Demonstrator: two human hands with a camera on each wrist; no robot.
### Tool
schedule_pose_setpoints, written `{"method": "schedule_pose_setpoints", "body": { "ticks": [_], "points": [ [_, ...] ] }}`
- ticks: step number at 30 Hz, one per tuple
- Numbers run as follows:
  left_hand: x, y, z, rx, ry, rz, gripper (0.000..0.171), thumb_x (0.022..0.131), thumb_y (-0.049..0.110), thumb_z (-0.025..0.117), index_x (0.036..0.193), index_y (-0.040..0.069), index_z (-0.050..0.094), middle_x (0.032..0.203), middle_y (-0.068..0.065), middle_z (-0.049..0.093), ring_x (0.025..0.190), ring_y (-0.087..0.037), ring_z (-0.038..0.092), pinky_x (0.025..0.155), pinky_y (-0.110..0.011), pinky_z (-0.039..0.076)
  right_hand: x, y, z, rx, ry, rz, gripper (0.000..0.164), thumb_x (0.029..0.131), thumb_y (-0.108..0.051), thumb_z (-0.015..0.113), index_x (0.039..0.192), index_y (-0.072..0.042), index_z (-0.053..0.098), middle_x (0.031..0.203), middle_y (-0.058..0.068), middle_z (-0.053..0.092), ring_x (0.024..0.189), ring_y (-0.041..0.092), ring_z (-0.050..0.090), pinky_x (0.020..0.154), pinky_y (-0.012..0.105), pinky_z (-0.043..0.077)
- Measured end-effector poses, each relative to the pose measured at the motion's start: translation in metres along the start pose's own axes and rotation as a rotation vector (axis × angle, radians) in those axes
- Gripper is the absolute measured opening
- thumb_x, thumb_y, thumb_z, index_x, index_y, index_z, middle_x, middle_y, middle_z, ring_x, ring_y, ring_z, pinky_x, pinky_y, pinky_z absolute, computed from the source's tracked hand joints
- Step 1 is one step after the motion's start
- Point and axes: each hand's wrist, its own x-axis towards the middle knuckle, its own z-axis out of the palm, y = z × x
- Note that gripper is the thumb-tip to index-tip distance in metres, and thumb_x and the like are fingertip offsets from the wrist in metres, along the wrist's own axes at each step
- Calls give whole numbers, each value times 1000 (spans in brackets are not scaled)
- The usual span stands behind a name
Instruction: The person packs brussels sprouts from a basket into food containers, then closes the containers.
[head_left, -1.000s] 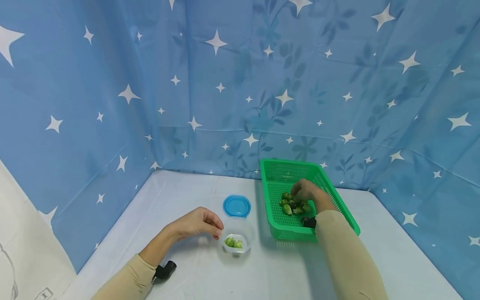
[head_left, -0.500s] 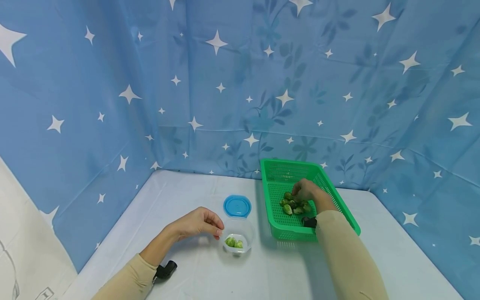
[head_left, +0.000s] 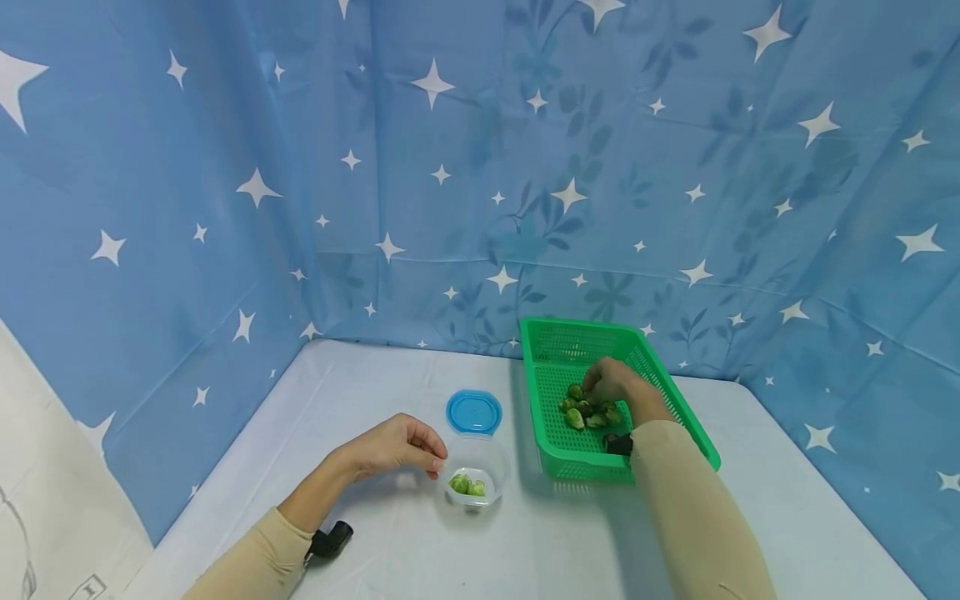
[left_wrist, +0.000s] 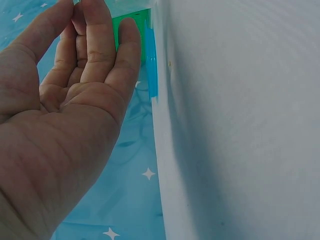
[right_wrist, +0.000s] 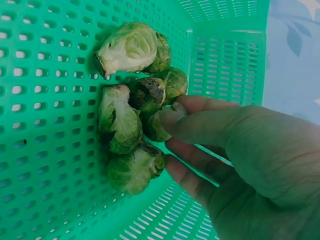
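My left hand [head_left: 393, 448] pinches the left rim of a small clear plastic container [head_left: 495, 467], thumb and fingertips together there. Inside the container lie a few pale green Brussels sprouts [head_left: 461, 483]. In the left wrist view, the palm and curled fingers of the left hand [left_wrist: 80, 105] show; the fingertips reach the top edge. My right hand [head_left: 622, 389] is down in the green plastic basket [head_left: 534, 408]. In the right wrist view, thumb and fingers of the right hand [right_wrist: 250, 150] pinch a Brussels sprout [right_wrist: 156, 128], partly hidden by the thumb. Several other Brussels sprouts [right_wrist: 120, 120] lie around it.
A round blue lid [head_left: 474, 412] lies on the white table [head_left: 390, 542] just behind the container. The basket's raised walls surround the right hand. A blue starry curtain [head_left: 450, 208] hangs along the back and sides of the table.
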Motion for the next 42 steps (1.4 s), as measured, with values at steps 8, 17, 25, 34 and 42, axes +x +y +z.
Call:
{"method": "schedule_pose_setpoints", "body": {
  "ticks": [8, 17, 25, 34, 42],
  "points": [
    [1, -1, 1, -16, -3, 13, 31, 91, 12, 80, 111, -10, 72, 96, -5, 77, 87, -23, 76, 91, -36, 57, -4, -5, -2, -4, 22, -20, 26, 100, 0, 63, 124, 3, 72, 128, 27, 68, 118, 47, 63, 88, 51, 59],
    [0, 0, 2, -12, 8, 7, 31, 90, 12, 80, 111, -10, 72, 96, -5, 77, 87, -23, 76, 92, -37, 57, -2, -9, -3, 38, 114, -71, 36, 105, -6, 57, 137, 10, 59, 136, 33, 61, 125, 50, 58, 96, 56, 54],
    [1, 0, 2, -1, 1, 14, 30, 91, 13, 80, 111, -9, 73, 96, -6, 78, 88, -24, 76, 91, -38, 58, 4, -14, -10, 109, 247, -147, 35, 111, -12, 47, 138, 9, 57, 133, 32, 61, 120, 48, 60, 94, 57, 53],
    [0, 0, 3, -9, -1, 14, 30, 91, 13, 80, 111, -9, 73, 96, -7, 78, 88, -24, 76, 92, -38, 57, 2, -31, -22, 163, 355, -211, 35, 111, -15, 50, 140, 3, 57, 138, 29, 59, 119, 46, 62, 91, 56, 53],
    [-1, 0, 1, 6, 2, 17, 30, 91, 13, 80, 111, -9, 73, 96, -6, 78, 88, -24, 76, 91, -37, 57, -13, -69, -36, 232, 418, -335, 23, 107, -21, 61, 125, -8, 65, 122, 16, 67, 103, 34, 68, 85, 51, 55]
  ]
}}
